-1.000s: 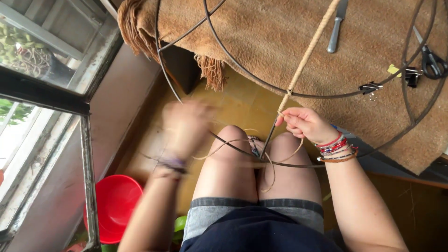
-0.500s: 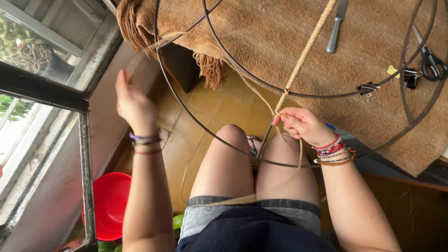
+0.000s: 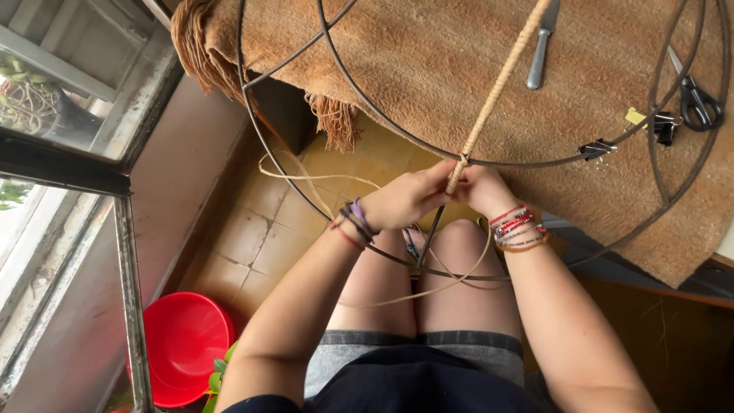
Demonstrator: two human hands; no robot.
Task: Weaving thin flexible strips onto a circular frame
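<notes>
A round dark wire frame [image 3: 256, 134] of rings and spokes leans from my knees onto a brown mat [image 3: 428, 69]. One spoke [image 3: 497, 88] is wound with pale cane down to the ring joint. My left hand [image 3: 405, 200] and my right hand [image 3: 480, 187] meet at that joint, both pinching the loose cane strip [image 3: 313, 177] against the spoke. The strip's free end loops out to the left over the floor and another loop hangs across my thighs. Bracelets sit on both wrists.
On the mat lie a table knife [image 3: 541, 47], black scissors [image 3: 694, 95] and two black binder clips [image 3: 596, 147] clamped on the wire. A red plastic basin [image 3: 183, 344] stands on the tiled floor beside a window frame [image 3: 126, 252] at left.
My left hand, raised high to the left pulling the cane half a second ago, has come back down to the spoke joint beside my right hand. The strip now hangs slack.
</notes>
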